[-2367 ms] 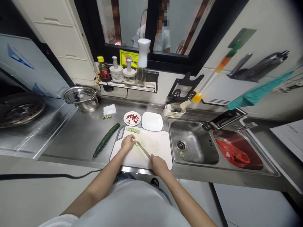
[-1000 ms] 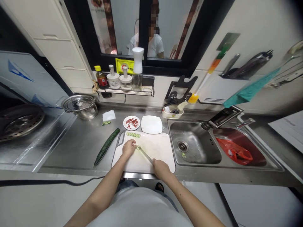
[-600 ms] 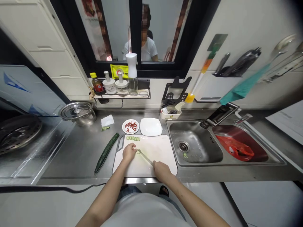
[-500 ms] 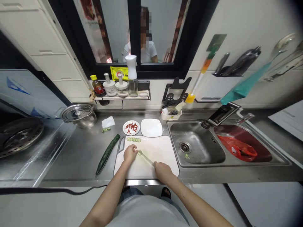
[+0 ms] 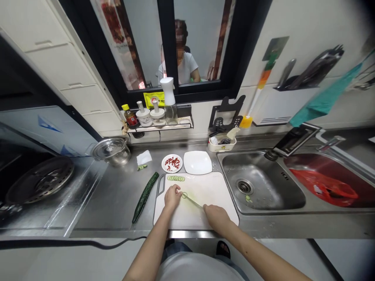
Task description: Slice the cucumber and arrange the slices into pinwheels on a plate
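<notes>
On the white cutting board (image 5: 222,187), my left hand (image 5: 172,197) is closed, with its fingertips pinched at the left edge of a thin cucumber slice (image 5: 184,195). My right hand (image 5: 216,216) is wrapped round the handle of a knife (image 5: 195,201), hiding most of that handle. The narrow blade points left, and its tip meets the slice close to my left fingers. Several cucumber slices (image 5: 176,178) overlap in a row at the board's upper left. A whole dark green cucumber (image 5: 145,197) lies on the counter left of the board.
Behind the board stand a small plate of red pieces (image 5: 172,163) and a white square plate (image 5: 197,162). A steel sink (image 5: 263,183) borders the board on the right. To the left are a lidded pot (image 5: 113,152) and a white paper (image 5: 144,157). A person (image 5: 186,68) shows at the window.
The whole scene has shifted right and slightly down as my head turned. Both hands, the knife and the slice keep nearly the same places on the board.
</notes>
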`<action>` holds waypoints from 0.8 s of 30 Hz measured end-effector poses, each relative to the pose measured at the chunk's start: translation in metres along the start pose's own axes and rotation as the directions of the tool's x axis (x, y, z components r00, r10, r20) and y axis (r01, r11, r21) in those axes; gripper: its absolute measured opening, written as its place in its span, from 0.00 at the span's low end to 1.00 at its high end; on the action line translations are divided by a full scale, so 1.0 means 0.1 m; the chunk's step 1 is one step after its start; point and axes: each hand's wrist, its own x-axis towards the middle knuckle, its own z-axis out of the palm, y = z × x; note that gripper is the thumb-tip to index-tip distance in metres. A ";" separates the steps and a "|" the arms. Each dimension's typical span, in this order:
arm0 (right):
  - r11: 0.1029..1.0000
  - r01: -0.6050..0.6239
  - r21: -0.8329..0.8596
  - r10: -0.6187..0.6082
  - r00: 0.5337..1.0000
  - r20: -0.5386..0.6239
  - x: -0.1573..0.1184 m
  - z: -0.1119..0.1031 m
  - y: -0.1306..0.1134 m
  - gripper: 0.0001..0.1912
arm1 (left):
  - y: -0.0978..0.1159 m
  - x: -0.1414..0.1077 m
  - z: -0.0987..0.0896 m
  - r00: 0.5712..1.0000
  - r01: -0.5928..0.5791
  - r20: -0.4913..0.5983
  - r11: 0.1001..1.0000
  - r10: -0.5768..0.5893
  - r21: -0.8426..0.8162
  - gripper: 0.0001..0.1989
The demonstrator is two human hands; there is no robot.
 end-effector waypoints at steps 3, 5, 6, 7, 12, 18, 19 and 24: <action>1.000 0.005 -0.004 -0.005 1.000 -0.014 0.01 -0.02 0.00 0.17 | 0.01 -0.01 -0.01 1.000 -0.004 0.003 1.000 0.004 0.010 0.09; 1.000 0.001 -0.021 -0.002 1.000 -0.011 0.01 -0.04 0.00 0.17 | 0.01 -0.02 -0.02 1.000 -0.006 0.004 1.000 0.006 0.008 0.09; 1.000 0.001 -0.030 -0.002 1.000 -0.008 0.01 -0.05 0.00 0.17 | 0.01 -0.02 -0.02 1.000 -0.005 0.003 1.000 0.005 0.004 0.09; 0.999 0.003 -0.037 -0.003 1.000 -0.002 0.01 -0.06 0.00 0.17 | 0.01 -0.02 -0.02 1.000 -0.004 0.002 1.000 0.004 -0.002 0.09; 0.999 0.007 -0.035 -0.007 1.000 0.006 -0.01 0.00 0.03 0.18 | 0.00 -0.05 -0.02 1.000 -0.025 -0.002 0.999 0.025 -0.024 0.09; 0.999 -0.035 -0.013 0.035 0.999 -0.006 -0.05 0.12 0.07 0.17 | 0.00 -0.09 -0.04 0.999 -0.051 0.007 0.999 0.051 0.004 0.09; 1.000 -0.028 -0.013 0.028 1.000 -0.005 -0.06 0.12 0.08 0.17 | 0.00 -0.10 -0.05 0.998 -0.057 0.009 0.998 0.057 0.006 0.09; 0.997 -0.040 0.073 0.041 0.999 0.000 -0.09 0.16 0.20 0.14 | 0.00 -0.19 -0.01 0.988 -0.151 -0.035 0.988 0.152 0.031 0.12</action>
